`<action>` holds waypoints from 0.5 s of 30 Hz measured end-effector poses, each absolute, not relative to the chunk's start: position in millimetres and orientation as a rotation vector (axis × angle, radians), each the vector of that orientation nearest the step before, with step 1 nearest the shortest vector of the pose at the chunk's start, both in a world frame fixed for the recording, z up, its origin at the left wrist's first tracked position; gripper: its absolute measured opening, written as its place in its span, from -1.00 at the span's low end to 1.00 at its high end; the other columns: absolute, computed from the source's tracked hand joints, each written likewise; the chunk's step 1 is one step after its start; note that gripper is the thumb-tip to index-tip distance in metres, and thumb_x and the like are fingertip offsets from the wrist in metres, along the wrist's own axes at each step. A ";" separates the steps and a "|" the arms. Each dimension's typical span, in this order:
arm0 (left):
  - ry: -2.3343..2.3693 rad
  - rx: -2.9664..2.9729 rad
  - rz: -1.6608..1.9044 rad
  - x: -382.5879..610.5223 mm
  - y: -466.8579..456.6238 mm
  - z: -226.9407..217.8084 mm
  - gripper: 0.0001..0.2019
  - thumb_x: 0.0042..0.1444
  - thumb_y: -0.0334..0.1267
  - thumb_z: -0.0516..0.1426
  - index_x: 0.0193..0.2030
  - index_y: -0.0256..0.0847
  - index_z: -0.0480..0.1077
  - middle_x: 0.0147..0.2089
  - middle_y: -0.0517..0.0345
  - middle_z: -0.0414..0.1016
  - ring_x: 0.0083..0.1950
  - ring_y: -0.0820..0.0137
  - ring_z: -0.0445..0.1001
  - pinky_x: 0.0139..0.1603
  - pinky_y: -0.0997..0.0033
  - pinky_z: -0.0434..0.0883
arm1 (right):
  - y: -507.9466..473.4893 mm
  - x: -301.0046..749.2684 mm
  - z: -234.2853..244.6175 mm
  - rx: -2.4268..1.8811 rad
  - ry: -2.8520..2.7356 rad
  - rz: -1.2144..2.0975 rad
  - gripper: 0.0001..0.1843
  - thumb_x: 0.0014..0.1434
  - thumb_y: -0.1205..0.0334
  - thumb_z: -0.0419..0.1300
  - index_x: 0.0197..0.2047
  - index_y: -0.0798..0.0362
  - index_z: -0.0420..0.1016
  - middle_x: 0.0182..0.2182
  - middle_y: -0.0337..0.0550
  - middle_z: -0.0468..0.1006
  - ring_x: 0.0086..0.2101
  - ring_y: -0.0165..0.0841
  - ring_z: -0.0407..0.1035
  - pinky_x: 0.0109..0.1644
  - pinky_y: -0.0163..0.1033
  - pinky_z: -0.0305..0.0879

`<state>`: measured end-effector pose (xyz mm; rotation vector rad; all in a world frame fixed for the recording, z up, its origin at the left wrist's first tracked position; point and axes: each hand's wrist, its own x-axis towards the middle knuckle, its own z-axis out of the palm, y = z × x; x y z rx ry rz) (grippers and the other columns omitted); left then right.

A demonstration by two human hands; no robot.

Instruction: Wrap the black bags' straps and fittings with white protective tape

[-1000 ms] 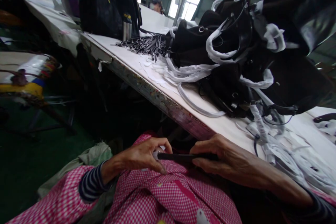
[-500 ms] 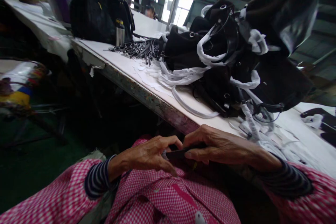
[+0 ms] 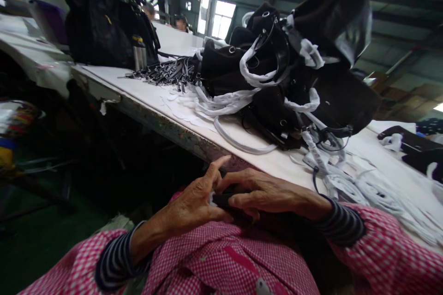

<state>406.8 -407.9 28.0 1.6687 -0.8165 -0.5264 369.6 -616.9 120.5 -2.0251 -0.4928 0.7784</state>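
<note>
Low over my lap, both hands meet at a dark strap-like piece (image 3: 221,200), possibly part of a black bag; most of it is hidden by fingers and shadow. My right hand (image 3: 272,193) is closed on it, thumb along the near side and fingers curled over the top. My left hand (image 3: 194,205) is at its left end, with the index finger stretched up and the thumb below. A small whitish bit (image 3: 212,198) shows between the left hand and the strap's end; its kind I cannot make out.
Beyond my hands, the white table (image 3: 238,156) holds a heap of black bags (image 3: 270,110) with white-wrapped handles. Several thin black straps with metal clips (image 3: 173,71) lie left of it. A metal bottle (image 3: 139,53) stands beside large black bags (image 3: 100,32). People are in the background.
My left index finger has lifted and straightened upward. Both hands stay together at the dark piece. The view has turned right, shifting the table and bags leftward.
</note>
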 end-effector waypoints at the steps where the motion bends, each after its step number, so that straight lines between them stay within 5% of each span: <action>1: -0.815 1.708 -0.496 405.7 -409.3 27.1 0.14 0.00 -0.20 0.42 0.56 0.14 -0.22 0.08 0.11 0.44 -0.03 0.21 0.51 0.04 0.14 0.47 | -616.4 369.8 116.3 -1.991 -0.479 0.792 -0.60 0.36 0.21 0.19 0.22 0.11 0.45 -0.56 -0.37 0.42 -0.54 -0.47 0.33 -0.46 -0.43 0.20; 6: -0.881 1.656 -0.492 401.8 -412.4 30.2 0.12 0.06 -0.28 0.38 0.57 0.19 -0.26 0.22 0.06 0.40 0.21 0.14 0.45 0.22 0.12 0.39 | -613.1 371.4 105.0 -1.868 -0.424 0.843 -0.67 0.34 0.25 0.19 0.13 0.14 0.51 -0.54 -0.32 0.48 -0.56 -0.49 0.32 -0.51 -0.45 0.17; 9: -0.841 1.583 -0.567 410.3 -405.3 33.0 0.13 -0.01 -0.29 0.40 0.55 0.20 -0.20 0.29 0.05 0.34 0.18 0.18 0.45 0.17 0.15 0.42 | -614.2 369.7 107.7 -1.881 -0.408 0.775 -0.72 0.36 0.19 0.19 0.03 0.17 0.56 -0.57 -0.31 0.46 -0.55 -0.49 0.30 -0.47 -0.44 0.17; 12: -0.831 1.567 -0.746 425.9 -391.7 24.4 -0.13 -0.11 -0.26 0.44 0.37 0.03 0.25 0.02 0.18 0.50 -0.02 0.27 0.48 0.02 0.28 0.44 | -618.7 368.0 116.0 -1.888 -0.348 0.750 -0.67 0.38 0.11 0.19 0.07 0.15 0.56 -0.58 -0.34 0.43 -0.57 -0.50 0.24 -0.48 -0.43 0.12; 15: -0.817 1.535 -0.952 437.9 -376.7 5.3 -0.64 -0.06 -0.15 0.41 -0.14 -0.22 0.53 -0.37 0.29 0.41 -0.33 0.44 0.36 -0.32 0.50 0.32 | -624.6 368.8 124.9 -1.907 -0.349 0.740 -0.67 0.37 0.10 0.21 0.07 0.14 0.56 -0.57 -0.33 0.45 -0.58 -0.52 0.20 -0.50 -0.43 0.05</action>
